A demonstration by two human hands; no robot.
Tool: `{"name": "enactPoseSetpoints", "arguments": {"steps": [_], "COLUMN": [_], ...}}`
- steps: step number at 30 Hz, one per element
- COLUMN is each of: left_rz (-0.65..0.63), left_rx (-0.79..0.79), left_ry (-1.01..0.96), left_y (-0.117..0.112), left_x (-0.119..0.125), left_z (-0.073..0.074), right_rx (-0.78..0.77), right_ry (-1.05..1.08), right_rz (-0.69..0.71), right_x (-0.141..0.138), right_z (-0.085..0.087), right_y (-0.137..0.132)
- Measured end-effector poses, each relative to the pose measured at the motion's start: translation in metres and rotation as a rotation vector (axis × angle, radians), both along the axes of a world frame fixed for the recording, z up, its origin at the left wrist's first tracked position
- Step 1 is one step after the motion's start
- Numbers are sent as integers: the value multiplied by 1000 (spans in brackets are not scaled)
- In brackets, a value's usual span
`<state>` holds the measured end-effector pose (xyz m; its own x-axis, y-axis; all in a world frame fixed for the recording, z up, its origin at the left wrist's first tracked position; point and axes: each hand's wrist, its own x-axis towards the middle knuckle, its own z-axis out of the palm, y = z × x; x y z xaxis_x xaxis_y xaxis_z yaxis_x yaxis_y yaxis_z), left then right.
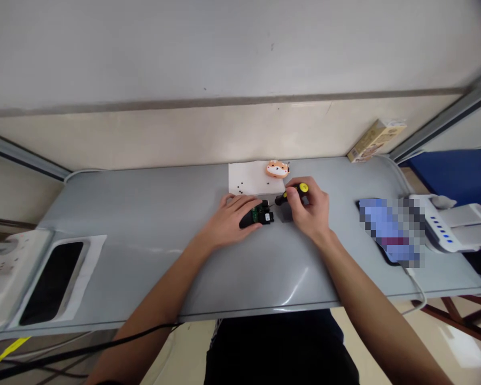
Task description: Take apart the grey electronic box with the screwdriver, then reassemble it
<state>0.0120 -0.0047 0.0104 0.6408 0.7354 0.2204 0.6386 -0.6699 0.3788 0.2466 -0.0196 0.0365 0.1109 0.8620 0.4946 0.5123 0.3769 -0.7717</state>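
My left hand (229, 220) lies over a small black device with a green circuit board (257, 214) showing, fingers curled on it and pinning it to the grey table (144, 224). In my right hand (310, 210) is a screwdriver (293, 193) with a black and yellow handle, its tip pointing left toward the device. Just behind lies a white sheet of paper (250, 176) with several tiny dark screws on it and a small orange animal-shaped toy (278, 169).
A phone (388, 231) lies at the right beside a white charging hub (444, 230) with blue lights. A cardboard box (374, 140) leans at the back right. At the left lie a dark-screened device (50, 280) and a white power strip (0, 267).
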Motion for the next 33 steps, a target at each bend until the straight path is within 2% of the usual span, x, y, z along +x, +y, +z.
{"name": "enactPoseSetpoints", "arguments": {"steps": [5, 10, 13, 22, 28, 33], "left_rz": [12, 53, 61, 56, 28, 29], "left_rx": [31, 85, 105, 183, 263, 235], "left_ry": [-33, -163, -230, -236, -246, -247], "left_y": [-2, -2, -1, 0, 1, 0], "left_x": [1, 3, 4, 3, 3, 5], "left_z": [0, -3, -5, -1, -4, -4], "right_rx": [4, 5, -3, 0, 81, 78], "right_ry": [103, 327, 385, 403, 384, 403], "right_rz": [-4, -22, -39, -42, -36, -22], "right_x": [-3, -8, -9, -7, -3, -4], "right_z": [3, 7, 8, 6, 1, -2], "right_y": [-1, 0, 1, 3, 7, 7]}}
